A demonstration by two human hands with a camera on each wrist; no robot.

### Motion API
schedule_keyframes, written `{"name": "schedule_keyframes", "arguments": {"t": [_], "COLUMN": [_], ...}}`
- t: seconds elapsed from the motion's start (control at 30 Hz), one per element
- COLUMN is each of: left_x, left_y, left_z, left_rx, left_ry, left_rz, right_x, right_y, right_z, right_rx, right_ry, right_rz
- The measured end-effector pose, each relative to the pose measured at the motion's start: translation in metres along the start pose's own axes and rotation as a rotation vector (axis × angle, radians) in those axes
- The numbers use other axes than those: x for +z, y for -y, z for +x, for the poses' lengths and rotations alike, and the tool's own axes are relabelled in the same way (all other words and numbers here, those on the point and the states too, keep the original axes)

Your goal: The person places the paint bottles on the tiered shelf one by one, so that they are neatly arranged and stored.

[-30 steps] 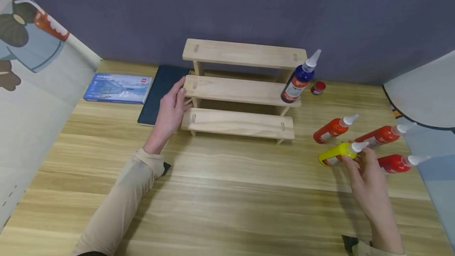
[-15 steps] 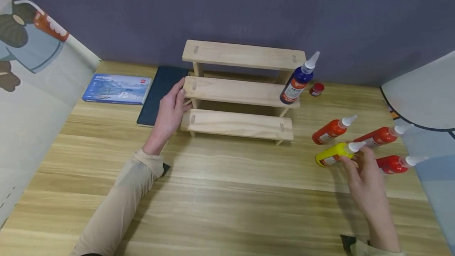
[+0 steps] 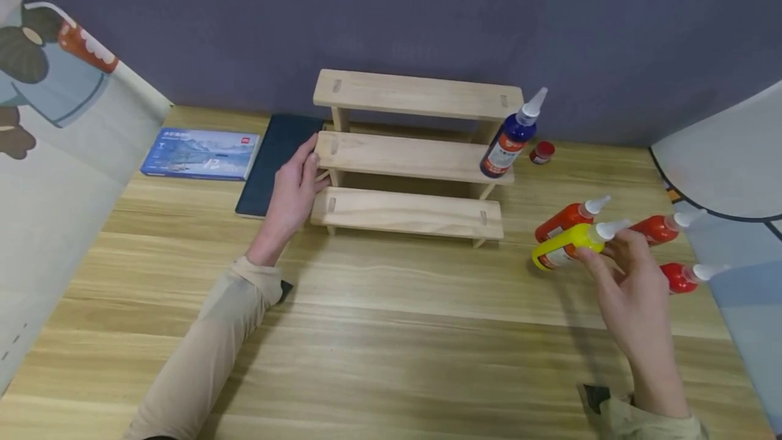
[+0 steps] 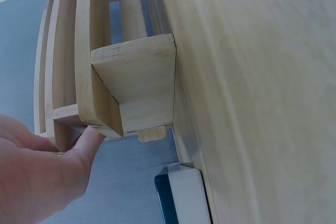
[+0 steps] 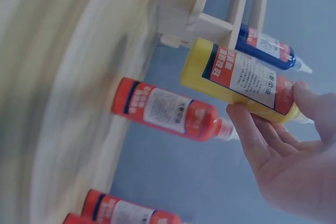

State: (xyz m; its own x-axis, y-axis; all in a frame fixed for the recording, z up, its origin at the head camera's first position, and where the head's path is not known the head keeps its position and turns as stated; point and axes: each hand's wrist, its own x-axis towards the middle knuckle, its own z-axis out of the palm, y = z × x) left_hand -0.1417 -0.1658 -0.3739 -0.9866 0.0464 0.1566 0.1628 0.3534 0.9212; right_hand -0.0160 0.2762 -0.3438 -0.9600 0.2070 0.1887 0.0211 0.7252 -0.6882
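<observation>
Holding one yellow plastic white-nozzled bottle (image 3: pixel 559 250) in right fingers (image 5: pixel 249 132), clear of worktop (image 3: pixel 366 338), near three red nozzle-topped bottles (image 3: pixel 678 278). Pinching end of one pale wooden three-tier stand (image 3: pixel 403 210) with left fingers (image 3: pixel 305 149); on middle tier (image 3: pixel 397 155), one dark-blue bottle (image 3: pixel 504 150).
</observation>
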Motion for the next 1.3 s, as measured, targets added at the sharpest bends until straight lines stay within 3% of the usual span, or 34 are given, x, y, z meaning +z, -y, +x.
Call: {"name": "schedule_keyframes", "arguments": {"t": [0.47, 0.87, 1.3], "left_x": [0.000, 0.000, 0.000], "left_y": [0.001, 0.001, -0.001], "left_z": [-0.002, -0.001, -0.002], "left_rx": [0.015, 0.030, 0.019], "left_ry": [-0.002, 0.003, 0.004], "left_rz": [0.005, 0.005, 0.025], "right_x": [0.010, 0.017, 0.026], "right_y": [0.027, 0.051, 0.064], "right_z": [0.013, 0.024, 0.031], "right_rx": [-0.029, -0.137, -0.151], "right_ry": [-0.005, -0.019, -0.011], "right_rz": [0.075, 0.107, 0.145]}}
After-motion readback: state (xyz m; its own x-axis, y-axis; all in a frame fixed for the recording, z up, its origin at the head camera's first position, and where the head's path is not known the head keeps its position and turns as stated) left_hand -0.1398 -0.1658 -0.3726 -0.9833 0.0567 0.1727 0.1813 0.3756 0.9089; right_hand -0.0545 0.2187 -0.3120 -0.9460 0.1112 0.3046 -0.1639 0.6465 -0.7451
